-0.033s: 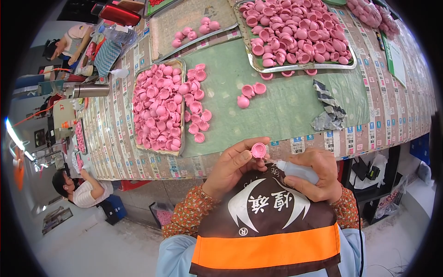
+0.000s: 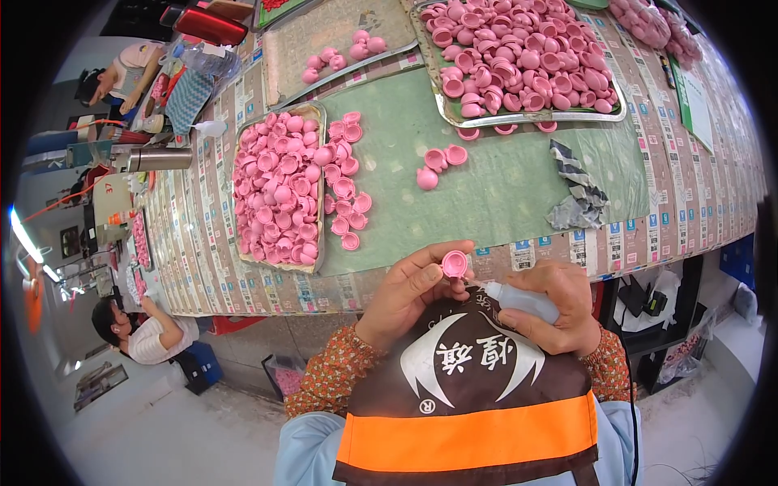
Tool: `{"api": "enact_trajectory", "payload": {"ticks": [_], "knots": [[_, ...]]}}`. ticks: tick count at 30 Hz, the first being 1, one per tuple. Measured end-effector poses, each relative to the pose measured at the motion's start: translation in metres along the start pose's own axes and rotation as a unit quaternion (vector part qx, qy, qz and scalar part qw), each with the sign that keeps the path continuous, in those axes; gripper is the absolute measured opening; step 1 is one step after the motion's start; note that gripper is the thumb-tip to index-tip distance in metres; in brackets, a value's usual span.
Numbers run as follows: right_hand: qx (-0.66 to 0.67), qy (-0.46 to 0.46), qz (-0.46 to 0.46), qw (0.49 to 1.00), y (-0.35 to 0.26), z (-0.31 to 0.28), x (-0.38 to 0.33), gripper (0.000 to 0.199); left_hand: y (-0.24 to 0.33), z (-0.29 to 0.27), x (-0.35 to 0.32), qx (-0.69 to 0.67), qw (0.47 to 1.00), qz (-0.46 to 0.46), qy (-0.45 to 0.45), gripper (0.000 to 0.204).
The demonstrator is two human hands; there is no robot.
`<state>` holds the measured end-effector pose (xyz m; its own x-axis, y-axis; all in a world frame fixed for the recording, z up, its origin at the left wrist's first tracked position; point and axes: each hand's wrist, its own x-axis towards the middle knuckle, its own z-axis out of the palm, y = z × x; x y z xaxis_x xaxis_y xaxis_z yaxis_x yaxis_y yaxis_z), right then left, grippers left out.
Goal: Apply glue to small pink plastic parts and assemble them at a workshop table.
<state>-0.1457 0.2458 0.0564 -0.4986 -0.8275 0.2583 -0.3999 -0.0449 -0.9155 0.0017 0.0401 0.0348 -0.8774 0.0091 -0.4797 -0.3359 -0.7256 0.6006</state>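
Just below the table's near edge (image 2: 567, 259), the left hand (image 2: 405, 296) pinches a pink cup (image 2: 455, 263) while the right hand (image 2: 559, 308), closed around a small squeeze bottle (image 2: 519, 301), seemingly applies its nozzle, so the next move likely needs a steady, gentle squeeze.

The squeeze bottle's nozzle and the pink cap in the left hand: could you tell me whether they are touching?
Cannot tell. In the head view the squeeze bottle in the right hand points its tip at the pink cap, but the meeting point is too small to resolve.

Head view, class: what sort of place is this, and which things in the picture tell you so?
Probably a small factory or assembly workshop. Metal trays hold heaps of identical pink caps, the left hand holds one cap while the right hand aims a squeeze bottle, and another worker sits nearby.
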Motion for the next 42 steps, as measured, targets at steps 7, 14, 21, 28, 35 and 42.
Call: {"api": "enact_trajectory", "payload": {"ticks": [7,14,21,28,35,42], "knots": [[-0.012,-0.014,0.000,1.000,-0.0001,0.0014,0.0003,0.034,0.0014,0.0039,-0.0015,0.017,1.000,0.001,0.011,0.058],[-0.015,-0.012,-0.003,1.000,0.0012,0.0019,0.0003,0.033,-0.0001,0.0021,-0.0010,0.028,1.000,0.007,0.012,0.057],[-0.018,-0.012,-0.005,1.000,-0.0010,-0.0023,0.0024,0.034,-0.0011,-0.0010,-0.0010,0.023,1.000,0.011,0.008,0.055],[-0.015,-0.018,-0.002,1.000,0.0014,0.0006,0.0011,0.034,-0.0007,-0.0007,-0.0016,0.043,0.999,0.013,0.011,0.053],[-0.018,-0.024,0.005,1.000,0.0023,0.0034,0.0000,0.035,-0.0014,-0.0009,-0.0021,0.056,0.998,0.020,0.011,0.053],[-0.019,-0.008,0.018,1.000,0.0016,0.0010,-0.0014,0.035,-0.0025,-0.0011,-0.0012,0.051,0.998,0.019,0.009,0.054]]}}
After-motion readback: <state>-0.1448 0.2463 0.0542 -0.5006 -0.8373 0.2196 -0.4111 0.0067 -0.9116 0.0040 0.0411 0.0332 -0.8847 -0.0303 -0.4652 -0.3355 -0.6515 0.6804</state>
